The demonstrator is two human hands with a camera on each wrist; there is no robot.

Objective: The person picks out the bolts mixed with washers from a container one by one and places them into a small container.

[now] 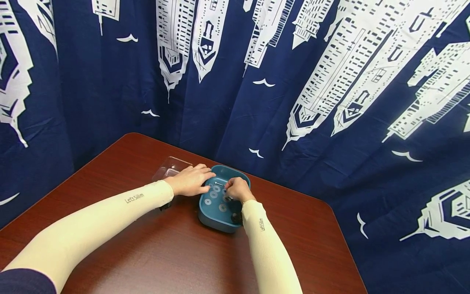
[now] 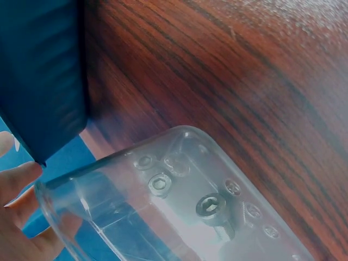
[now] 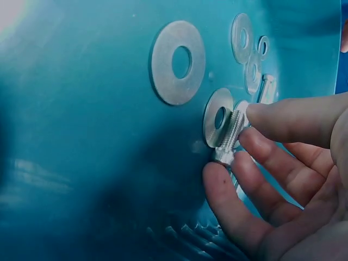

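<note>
My right hand (image 1: 238, 188) reaches into a blue plastic bin (image 1: 216, 225). In the right wrist view its thumb and fingers pinch a silver socket-head screw (image 3: 232, 129), with washers just behind it. Flat round washers (image 3: 178, 62) of differing sizes lie on the bin floor, and another bolt (image 3: 267, 88) lies beyond the fingertips. Fingers extended, my left hand (image 1: 191, 179) rests at the bin's left rim. Next to that hand is a clear plastic container (image 2: 261, 185), holding a socket-head screw (image 2: 211, 206) and a nut (image 2: 159, 184).
The bin and container stand near the far edge of a dark red wood-grain table (image 1: 176, 253). A navy curtain (image 1: 227, 110) with white building prints hangs right behind the table. The right forearm covers part of the bin's near right side, where something dark shows.
</note>
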